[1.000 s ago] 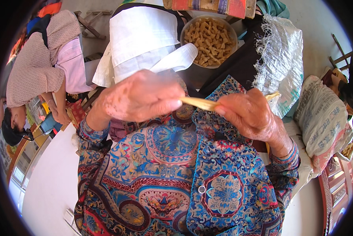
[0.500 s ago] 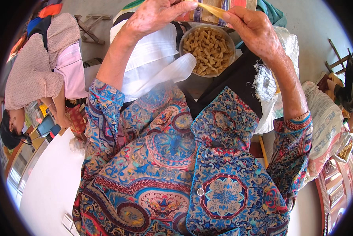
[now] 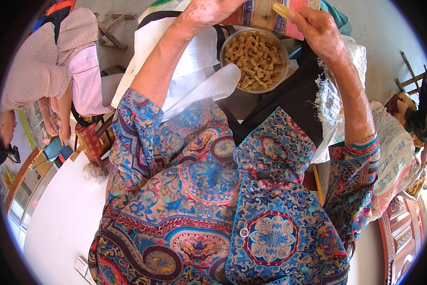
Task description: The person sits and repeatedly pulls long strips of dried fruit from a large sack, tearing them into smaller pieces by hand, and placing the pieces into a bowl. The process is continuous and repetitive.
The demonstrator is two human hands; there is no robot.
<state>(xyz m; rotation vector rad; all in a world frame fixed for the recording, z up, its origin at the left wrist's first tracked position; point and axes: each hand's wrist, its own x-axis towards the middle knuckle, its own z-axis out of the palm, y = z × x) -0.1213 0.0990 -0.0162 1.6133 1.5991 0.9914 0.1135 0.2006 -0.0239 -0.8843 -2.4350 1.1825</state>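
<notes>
My left hand [image 3: 208, 12] is at the top edge, left of a board with red and printed facing [image 3: 256, 13]; its fingers are partly cut off. My right hand [image 3: 318, 33], over that board's right part, pinches a pale yellow strip [image 3: 280, 10]. Below them sits a round bowl [image 3: 284, 59] full of short tan pieces [image 3: 251, 61]. White cloth [image 3: 175, 61] lies left of the bowl, under my left forearm; dark fabric [image 3: 280, 95] and a frayed pale sack [image 3: 334, 128] lie to its right.
At the left a person in speckled clothing [image 3: 33, 76] bends over small items, near a white surface [image 3: 56, 213]. Wooden stool frames [image 3: 113, 33] stand behind. At the right are a printed sack [image 3: 394, 156], a dark heap [image 3: 418, 104] and a carved wooden chair [image 3: 403, 237].
Both my hands have moved up from chest height to the top edge, over the board. They have drawn apart, and the yellow strip now shows at my right hand.
</notes>
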